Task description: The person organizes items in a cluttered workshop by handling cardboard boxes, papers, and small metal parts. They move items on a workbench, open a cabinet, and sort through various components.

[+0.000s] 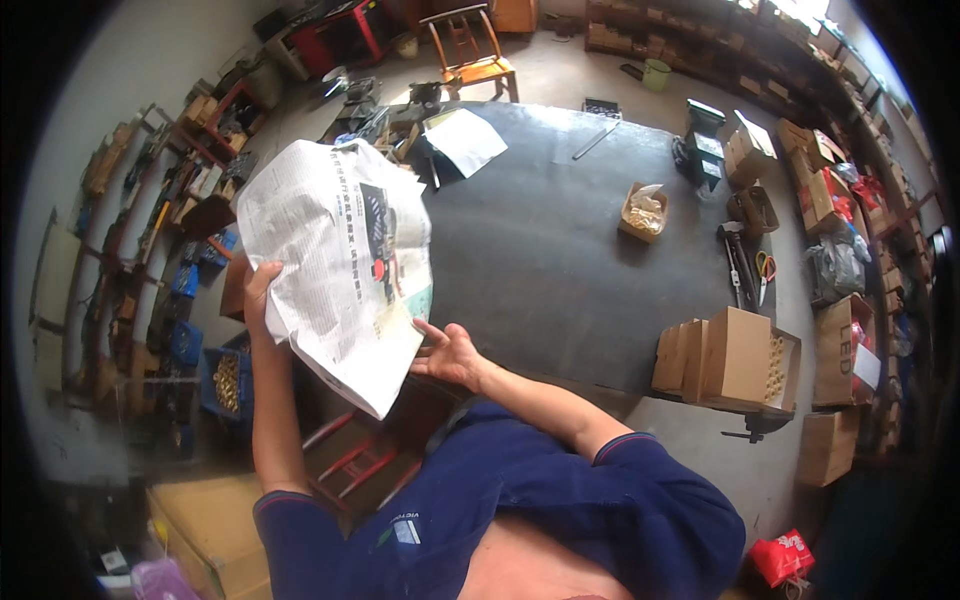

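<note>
A large, creased sheet of newspaper (320, 235) with print and a coloured picture is held up over the left end of the dark table. My left hand (260, 287) grips its left edge, thumb on the front and the other fingers hidden behind. My right hand (450, 358) is at the paper's lower right edge, palm turned up and fingers apart. Its fingertips reach the edge; whether they press on it I cannot tell. The lower corner of the sheet folds to a point above a red stool (360, 465).
On the dark table (540, 270) are a white sheet (466, 142), a small box of brass-coloured parts (643, 212), a bench vise (704, 148), scissors (765, 270) and cardboard boxes (735, 350). A wooden chair (478, 70) stands behind. Loaded shelves line both sides.
</note>
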The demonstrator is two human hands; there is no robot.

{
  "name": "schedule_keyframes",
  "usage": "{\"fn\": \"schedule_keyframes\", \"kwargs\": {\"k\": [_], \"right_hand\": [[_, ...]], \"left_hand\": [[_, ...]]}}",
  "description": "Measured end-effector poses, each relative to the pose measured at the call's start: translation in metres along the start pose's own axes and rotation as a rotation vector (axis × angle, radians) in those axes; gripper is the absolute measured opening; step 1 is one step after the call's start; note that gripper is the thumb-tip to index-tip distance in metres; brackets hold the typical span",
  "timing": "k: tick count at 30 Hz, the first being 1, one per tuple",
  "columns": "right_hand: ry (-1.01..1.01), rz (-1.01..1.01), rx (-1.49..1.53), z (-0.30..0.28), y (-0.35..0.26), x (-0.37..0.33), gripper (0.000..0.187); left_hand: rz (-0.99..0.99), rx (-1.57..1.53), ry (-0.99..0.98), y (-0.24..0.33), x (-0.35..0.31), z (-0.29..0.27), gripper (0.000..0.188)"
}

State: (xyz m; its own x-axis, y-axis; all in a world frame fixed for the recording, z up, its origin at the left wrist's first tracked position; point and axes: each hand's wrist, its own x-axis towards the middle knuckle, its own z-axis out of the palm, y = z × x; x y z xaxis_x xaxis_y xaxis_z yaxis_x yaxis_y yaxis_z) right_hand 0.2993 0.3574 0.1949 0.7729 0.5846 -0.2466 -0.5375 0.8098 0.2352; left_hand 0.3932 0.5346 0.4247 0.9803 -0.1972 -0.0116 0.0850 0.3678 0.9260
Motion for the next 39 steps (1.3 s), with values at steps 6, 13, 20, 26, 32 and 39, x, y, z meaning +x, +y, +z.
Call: {"fn": "schedule_keyframes", "kwargs": {"k": [6,13,20,26,32,39], "right_hand": [[0.034,-0.104,-0.011,0.04,-0.016,0.048,0.047],[0.041,-0.4,-0.161,0.057,-0.076,0.065,0.056],[0.308,-0.749,-0.089,-0.001,-0.105,-0.01,0.051],[0.69,-0.74,-0.026,-0.07,-0.089,-0.031,0.054],[0.618,-0.55,-0.078,-0.068,-0.091,-0.007,0.047],[0.76,-0.391,-0.354,-0.081,-0.111,0.036,0.049]], "left_hand": [[-0.072,-0.129,-0.017,0.018,0.035,-0.007,0.045],[-0.103,-0.096,-0.051,0.017,0.113,-0.045,0.042],[0.05,0.295,-0.035,-0.085,0.198,-0.079,0.03],[-0.298,0.39,-0.01,-0.234,0.184,-0.135,0.024],[-0.359,0.182,0.111,-0.227,0.16,-0.157,0.023],[-0.311,0.066,0.296,-0.223,0.143,-0.201,0.012]]}}
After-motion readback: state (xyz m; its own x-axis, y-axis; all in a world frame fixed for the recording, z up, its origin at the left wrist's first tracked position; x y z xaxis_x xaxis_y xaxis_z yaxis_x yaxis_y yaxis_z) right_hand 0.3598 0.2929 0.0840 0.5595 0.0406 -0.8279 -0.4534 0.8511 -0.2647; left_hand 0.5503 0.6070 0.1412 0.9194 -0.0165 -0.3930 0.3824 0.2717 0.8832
